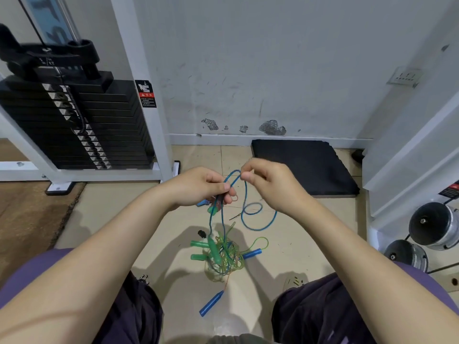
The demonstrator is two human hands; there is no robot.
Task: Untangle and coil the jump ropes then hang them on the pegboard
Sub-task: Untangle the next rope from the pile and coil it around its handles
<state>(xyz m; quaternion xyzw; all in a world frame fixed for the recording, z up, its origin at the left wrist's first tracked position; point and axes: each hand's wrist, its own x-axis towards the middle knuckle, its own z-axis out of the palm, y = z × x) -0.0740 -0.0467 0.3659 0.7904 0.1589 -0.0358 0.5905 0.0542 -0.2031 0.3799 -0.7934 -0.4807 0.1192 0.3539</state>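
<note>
Head view: left hand [201, 187] grips a gathered bunch of blue rope [258, 225], right hand [270, 184] pinches its top loop. Rest sits knotted with green rope [223, 259] on floor mid-tiles (pegboard unseen). Feed slack slowly, don't yank.

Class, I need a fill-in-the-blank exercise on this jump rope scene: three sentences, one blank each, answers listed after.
1. Both hands, the left hand and the right hand, pinch the thin ____ cord.
2. The tangled pile of green and blue ropes lies on the ____.
3. The black foam mat lies against the ____.

Answers: blue; floor; wall
</note>
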